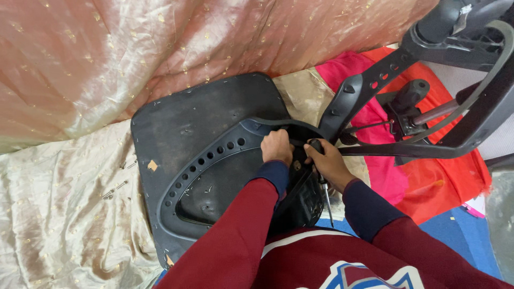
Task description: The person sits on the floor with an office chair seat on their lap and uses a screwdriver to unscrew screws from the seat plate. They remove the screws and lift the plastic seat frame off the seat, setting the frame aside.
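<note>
The person's left hand [277, 146] is curled, fingers pressed down on the black plastic armrest bracket [214, 155] where it meets the underside of an upturned office chair seat [182, 120]; whether it grips anything small there cannot be told. The right hand [327, 163] is closed around the dark handle of a screwdriver [323, 184], whose metal shaft points back toward the person's body. The two hands sit just beside each other at the middle of the seat. The seat lies on pale gold fabric [59, 214], with a few loose screws [115, 190] on the cloth to its left. The chair's black frame [428, 80] lies to the right over red cloth [444, 176].
</note>
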